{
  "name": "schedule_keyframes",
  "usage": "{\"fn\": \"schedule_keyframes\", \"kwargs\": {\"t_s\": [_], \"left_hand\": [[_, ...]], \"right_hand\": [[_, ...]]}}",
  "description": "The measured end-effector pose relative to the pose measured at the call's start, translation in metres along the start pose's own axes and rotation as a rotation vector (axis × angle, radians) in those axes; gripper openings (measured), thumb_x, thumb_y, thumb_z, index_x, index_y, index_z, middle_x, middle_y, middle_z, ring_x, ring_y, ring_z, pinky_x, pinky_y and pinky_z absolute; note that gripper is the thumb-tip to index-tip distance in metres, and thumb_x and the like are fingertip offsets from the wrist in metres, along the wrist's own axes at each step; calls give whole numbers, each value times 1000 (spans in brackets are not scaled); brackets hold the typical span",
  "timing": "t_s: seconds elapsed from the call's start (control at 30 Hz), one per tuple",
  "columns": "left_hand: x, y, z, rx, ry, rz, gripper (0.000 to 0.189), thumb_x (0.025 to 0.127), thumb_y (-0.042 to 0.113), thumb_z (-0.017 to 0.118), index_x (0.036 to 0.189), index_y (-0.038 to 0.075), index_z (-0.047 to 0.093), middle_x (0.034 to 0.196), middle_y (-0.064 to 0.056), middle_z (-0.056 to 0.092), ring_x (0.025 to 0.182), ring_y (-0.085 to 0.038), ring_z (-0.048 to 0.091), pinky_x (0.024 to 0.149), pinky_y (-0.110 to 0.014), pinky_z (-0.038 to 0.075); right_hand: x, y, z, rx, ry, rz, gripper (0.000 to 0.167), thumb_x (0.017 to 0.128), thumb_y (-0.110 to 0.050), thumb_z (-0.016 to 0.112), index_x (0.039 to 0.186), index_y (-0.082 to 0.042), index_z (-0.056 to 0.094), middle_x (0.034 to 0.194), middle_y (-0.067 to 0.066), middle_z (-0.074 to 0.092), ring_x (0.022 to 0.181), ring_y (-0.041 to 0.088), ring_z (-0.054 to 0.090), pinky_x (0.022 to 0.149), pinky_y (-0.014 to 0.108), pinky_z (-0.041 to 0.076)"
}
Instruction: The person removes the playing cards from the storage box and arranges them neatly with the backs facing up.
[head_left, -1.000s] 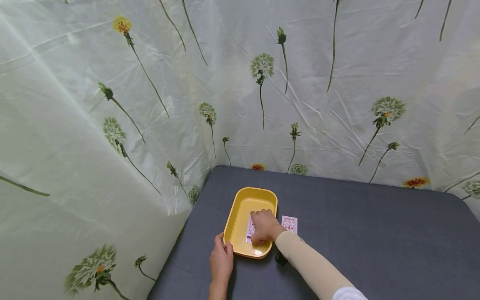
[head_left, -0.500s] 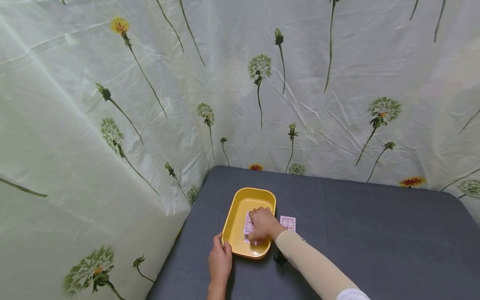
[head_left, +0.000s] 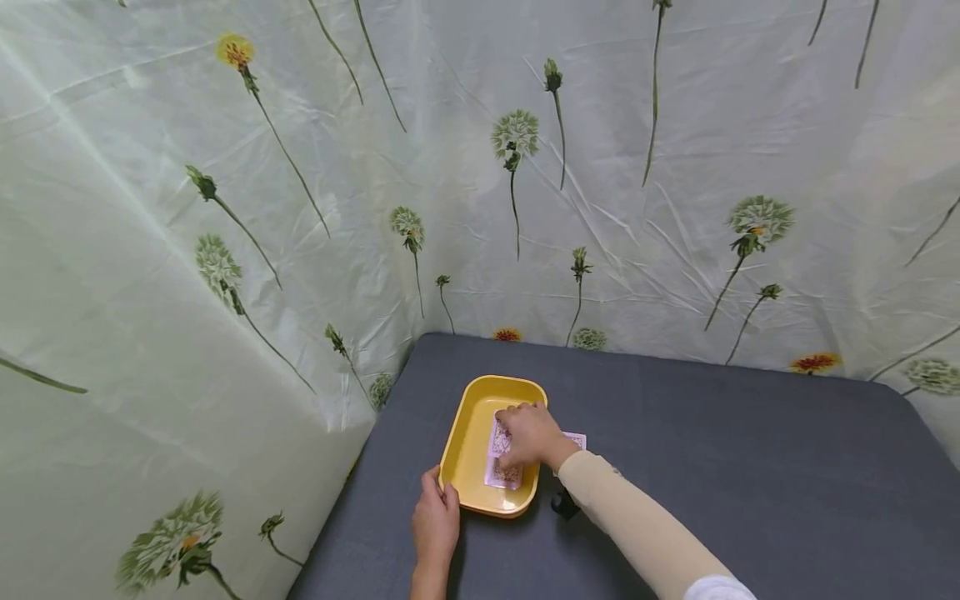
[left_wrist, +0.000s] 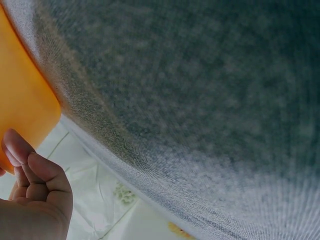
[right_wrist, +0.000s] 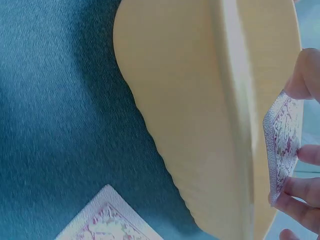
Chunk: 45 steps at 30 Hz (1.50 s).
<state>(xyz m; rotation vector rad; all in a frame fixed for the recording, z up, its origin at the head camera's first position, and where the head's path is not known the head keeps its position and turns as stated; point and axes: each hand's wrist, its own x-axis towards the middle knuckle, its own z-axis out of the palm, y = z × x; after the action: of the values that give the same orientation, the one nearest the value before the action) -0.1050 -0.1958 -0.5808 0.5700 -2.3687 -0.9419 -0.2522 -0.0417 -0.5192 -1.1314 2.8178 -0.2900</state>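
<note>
A yellow tray [head_left: 453,467] stands on the dark cloth. My left hand [head_left: 437,521] grips its near left corner, the thumb at the rim; the left wrist view shows the fingers bent against the tray wall. Over the tray, my right hand [head_left: 531,435] pinches a playing card [right_wrist: 285,135] with a pink patterned back, thumb at one edge and fingertips at the opposite one. Another pink playing card [head_left: 501,478] lies in the tray below it, partly covered. To the tray's right, a third playing card [right_wrist: 107,222] lies on the cloth, partly hidden behind my right wrist in the head view.
A dark grey cloth [head_left: 712,467] covers the table. Pale sheets with a dandelion print [head_left: 600,167] hang behind it and on the left. Something small and black [head_left: 564,504] shows beneath my right wrist.
My right hand has lifted slightly with its card, shifting toward the tray's far end. More of the card lying in the tray shows. The left hand keeps its grip on the tray.
</note>
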Motion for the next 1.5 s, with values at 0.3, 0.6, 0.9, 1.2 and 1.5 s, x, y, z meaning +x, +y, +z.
{"fn": "schedule_keyframes", "kwargs": {"t_s": [0.3, 0.6, 0.9, 1.2, 1.5], "left_hand": [[0, 1, -1, -7, -18, -17, 29, 88, 3, 61, 116, -1, 56, 60, -1, 47, 52, -21, 45, 50, -43, 37], [2, 1, -2, -13, -25, -4, 30, 88, 4, 61, 118, -2, 56, 60, 0, 43, 52, -20, 43, 50, -41, 36], [2, 1, -2, 0, -31, 9, 30, 89, 3, 60, 117, -3, 55, 60, 0, 43, 50, -18, 41, 49, -38, 34], [2, 2, -3, 7, -64, -23, 31, 90, 7, 59, 119, -3, 55, 61, -1, 44, 52, -18, 41, 49, -38, 33], [1, 3, -3, 18, -60, -20, 30, 90, 5, 59, 119, -3, 55, 61, 0, 43, 51, -18, 40, 48, -37, 33]], "right_hand": [[-11, 13, -15, 16, 9, 24, 72, 68, -53, 77, 126, -13, 62, 113, 2, 66, 103, 24, 57, 93, 51, 33], [-22, 33, -20, 51, 27, 59, 69, 67, -43, 81, 125, -10, 63, 116, 2, 66, 108, 28, 57, 96, 51, 32], [-36, 49, -15, 57, 31, 69, 69, 67, -43, 79, 125, -8, 63, 111, 4, 66, 100, 25, 59, 95, 46, 42], [-48, 63, -12, 82, 43, 108, 71, 66, -39, 78, 127, -7, 62, 120, 8, 64, 108, 30, 59, 93, 46, 45], [-60, 79, -10, 97, 2, 160, 78, 68, -44, 78, 130, -2, 59, 118, 11, 66, 98, 28, 62, 93, 49, 44]]}}
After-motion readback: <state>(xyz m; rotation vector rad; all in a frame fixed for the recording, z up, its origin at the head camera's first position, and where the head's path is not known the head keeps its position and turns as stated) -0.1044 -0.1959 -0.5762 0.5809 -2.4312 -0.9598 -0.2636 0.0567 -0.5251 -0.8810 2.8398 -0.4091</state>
